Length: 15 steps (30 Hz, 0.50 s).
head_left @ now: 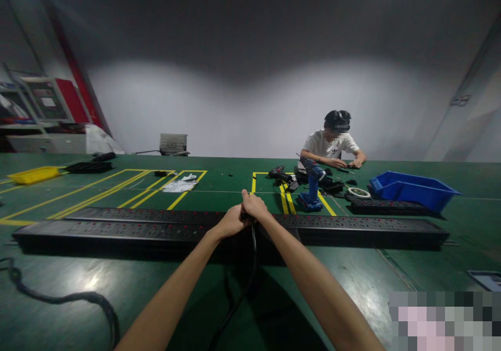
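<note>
My left hand (234, 219) and my right hand (254, 207) are pressed together in front of me, fingers closed around the dark end of a black cable (255, 252). The cable's end is mostly hidden by the fingers; the rest hangs down toward the table's near edge. Just beneath and behind the hands lie long black power strips with rows of sockets and small red marks. One power strip (117, 232) reaches to the left and another (371, 228) to the right. My right thumb points upward.
A blue cordless drill (312, 186) stands beyond the strips. Farther right are a blue bin (415, 186) and a tape roll (359, 192). A co-worker (332, 142) sits across the green table. A thick cable (62, 299) lies at left; white gloves (180, 184) lie farther back.
</note>
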Each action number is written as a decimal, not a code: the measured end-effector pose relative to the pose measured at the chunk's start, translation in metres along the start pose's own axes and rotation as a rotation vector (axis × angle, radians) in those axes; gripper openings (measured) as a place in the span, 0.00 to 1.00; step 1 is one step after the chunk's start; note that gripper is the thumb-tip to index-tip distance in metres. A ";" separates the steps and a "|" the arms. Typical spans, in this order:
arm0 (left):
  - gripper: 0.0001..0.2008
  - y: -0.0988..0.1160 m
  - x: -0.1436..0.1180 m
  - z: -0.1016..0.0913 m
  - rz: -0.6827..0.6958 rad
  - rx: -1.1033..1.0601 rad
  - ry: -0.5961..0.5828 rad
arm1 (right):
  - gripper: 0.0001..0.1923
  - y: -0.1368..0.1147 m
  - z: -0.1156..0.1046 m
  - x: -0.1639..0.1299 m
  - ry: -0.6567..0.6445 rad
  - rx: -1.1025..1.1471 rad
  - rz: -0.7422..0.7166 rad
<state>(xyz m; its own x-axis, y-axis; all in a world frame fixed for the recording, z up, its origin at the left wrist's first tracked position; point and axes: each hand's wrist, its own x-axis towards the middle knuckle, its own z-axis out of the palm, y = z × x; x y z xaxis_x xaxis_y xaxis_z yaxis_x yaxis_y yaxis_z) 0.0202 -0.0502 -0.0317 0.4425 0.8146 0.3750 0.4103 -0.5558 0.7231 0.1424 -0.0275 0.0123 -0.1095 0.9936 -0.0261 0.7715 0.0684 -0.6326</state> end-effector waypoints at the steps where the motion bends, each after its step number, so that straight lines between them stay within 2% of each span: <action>1: 0.19 0.000 0.000 0.000 -0.011 0.009 0.007 | 0.43 0.001 0.000 0.001 -0.005 -0.002 0.008; 9: 0.20 0.006 0.000 -0.002 -0.023 -0.021 -0.021 | 0.45 0.010 0.006 0.014 -0.036 -0.056 0.030; 15: 0.22 0.005 0.000 0.000 -0.018 -0.142 -0.041 | 0.42 0.014 0.008 0.021 -0.026 -0.082 0.033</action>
<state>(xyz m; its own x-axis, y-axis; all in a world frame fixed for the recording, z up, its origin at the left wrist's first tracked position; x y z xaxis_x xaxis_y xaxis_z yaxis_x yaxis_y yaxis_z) 0.0226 -0.0536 -0.0282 0.4690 0.8155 0.3392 0.3028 -0.5093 0.8056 0.1457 -0.0059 -0.0027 -0.0983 0.9929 -0.0664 0.8233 0.0437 -0.5659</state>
